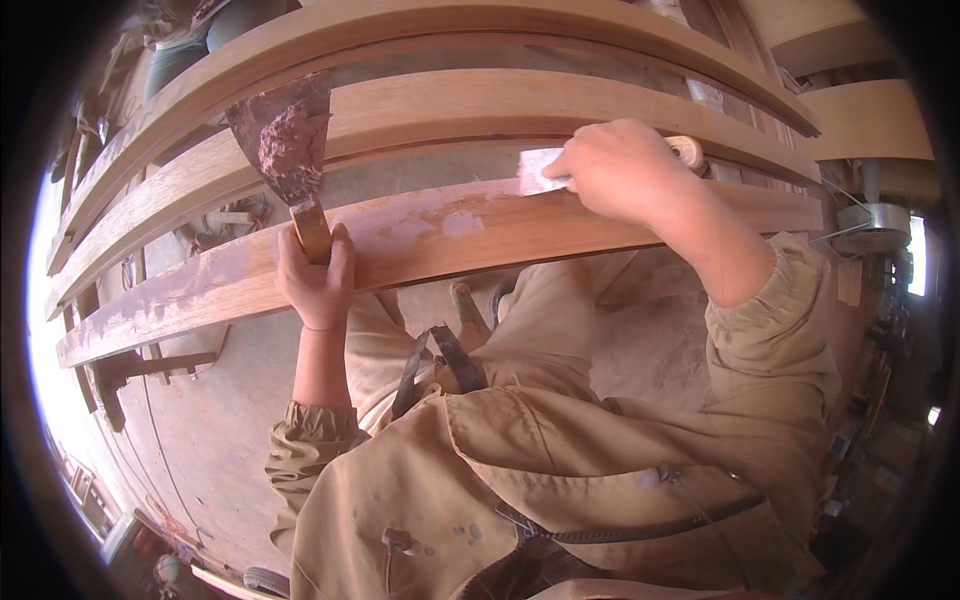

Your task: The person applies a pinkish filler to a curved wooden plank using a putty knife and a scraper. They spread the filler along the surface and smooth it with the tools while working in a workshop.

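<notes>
My left hand (317,272) is closed round the wooden handle of a wide putty knife (312,232), held upright over the boards. A lump of pinkish wood filler (288,138) sits on its dark blade. My right hand (622,172) grips a smaller scraper (540,168) with a pale handle; its filler-smeared blade is at the far edge of the nearest wooden board (560,222). Pinkish filler is smeared along this board's left and middle parts, with a thicker patch (462,224) between my hands. The board's right part shows mostly bare wood.
Two more long wooden boards (440,98) lie parallel beyond the nearest one. A dark support (150,368) stands under the left ends. A round metal can-like object (876,228) is past the right end. My legs are beneath the near board, above a dusty floor (215,430).
</notes>
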`<state>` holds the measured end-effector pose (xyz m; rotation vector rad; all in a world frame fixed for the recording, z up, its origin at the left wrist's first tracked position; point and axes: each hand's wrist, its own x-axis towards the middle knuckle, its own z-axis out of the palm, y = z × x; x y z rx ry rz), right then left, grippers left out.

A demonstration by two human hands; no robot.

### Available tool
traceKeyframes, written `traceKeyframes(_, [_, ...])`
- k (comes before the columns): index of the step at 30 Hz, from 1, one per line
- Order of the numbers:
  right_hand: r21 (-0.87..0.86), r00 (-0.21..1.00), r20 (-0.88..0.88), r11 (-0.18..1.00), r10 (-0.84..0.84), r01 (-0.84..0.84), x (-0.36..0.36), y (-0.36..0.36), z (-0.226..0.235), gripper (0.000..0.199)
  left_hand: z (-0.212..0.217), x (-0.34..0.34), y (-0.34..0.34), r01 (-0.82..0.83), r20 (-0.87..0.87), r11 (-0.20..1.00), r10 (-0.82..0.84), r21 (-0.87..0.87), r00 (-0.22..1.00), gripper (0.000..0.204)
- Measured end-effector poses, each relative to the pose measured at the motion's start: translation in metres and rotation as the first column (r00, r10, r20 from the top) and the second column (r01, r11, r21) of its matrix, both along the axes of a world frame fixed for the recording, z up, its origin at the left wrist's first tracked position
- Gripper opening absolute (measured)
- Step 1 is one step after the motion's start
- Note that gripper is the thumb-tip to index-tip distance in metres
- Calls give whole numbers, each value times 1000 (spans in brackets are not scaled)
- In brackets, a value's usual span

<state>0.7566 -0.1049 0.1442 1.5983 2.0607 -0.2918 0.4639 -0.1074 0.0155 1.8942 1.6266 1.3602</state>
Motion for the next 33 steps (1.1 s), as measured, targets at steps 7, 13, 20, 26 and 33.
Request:
traceKeyframes(7, [43,989,-147,999,4,2,3,1,8,24,2,-2,-2,-23,-37,999,22,-29,999,20])
traceKeyframes(13, [59,993,118,998,10,-17,27,-5,2,25,0,-3,0,-6,-43,1000,5,-10,999,22])
traceKeyframes(20, [86,939,-314,981,-137,172,55,-29,-18,29,-1,-4,0,-12,-61,1000,11,-5,998,24])
traceKeyframes(26, [81,910,-362,966,-202,246,79,-48,-36,29,-2,-5,0,-11,-92,1000,13,24,996,22])
traceKeyframes(33, [111,960,-263,986,-95,128,44,-23,-10,27,-2,-3,0,-16,-74,999,19,37,997,23])
